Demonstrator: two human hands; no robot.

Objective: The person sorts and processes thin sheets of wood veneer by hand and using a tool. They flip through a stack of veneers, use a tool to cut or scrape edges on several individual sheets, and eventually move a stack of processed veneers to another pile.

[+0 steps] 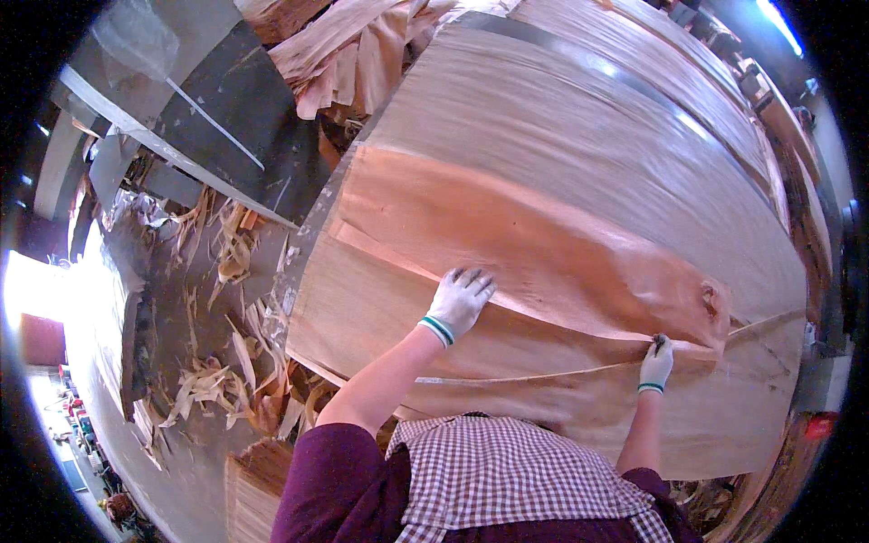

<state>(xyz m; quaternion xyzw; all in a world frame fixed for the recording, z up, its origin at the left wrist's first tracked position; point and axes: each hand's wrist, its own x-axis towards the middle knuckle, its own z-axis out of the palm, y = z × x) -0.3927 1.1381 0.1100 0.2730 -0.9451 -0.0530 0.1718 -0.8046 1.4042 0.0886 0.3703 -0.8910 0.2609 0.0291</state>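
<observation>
A reddish wood veneer sheet (507,235) lies across a wide, paler veneer surface (579,136), rippled and with a dark knot near its right end. My left hand (460,299), in a white glove with a green-striped cuff and dark fingertips, rests on the sheet's near edge, fingers stretched out over it. Farther right, my right hand (656,364), gloved the same way, pinches that near edge close to its right corner; the edge is slightly raised there. Between the sheet and my body, a narrow pale strip (543,374) runs over the surface below both hands.
Crumpled veneer pieces (353,63) are heaped beyond the far left corner. Torn veneer scraps (217,389) litter the floor at left, near a dark panel (226,109) with a pale edge. More stacked veneer (792,154) stands along the right side.
</observation>
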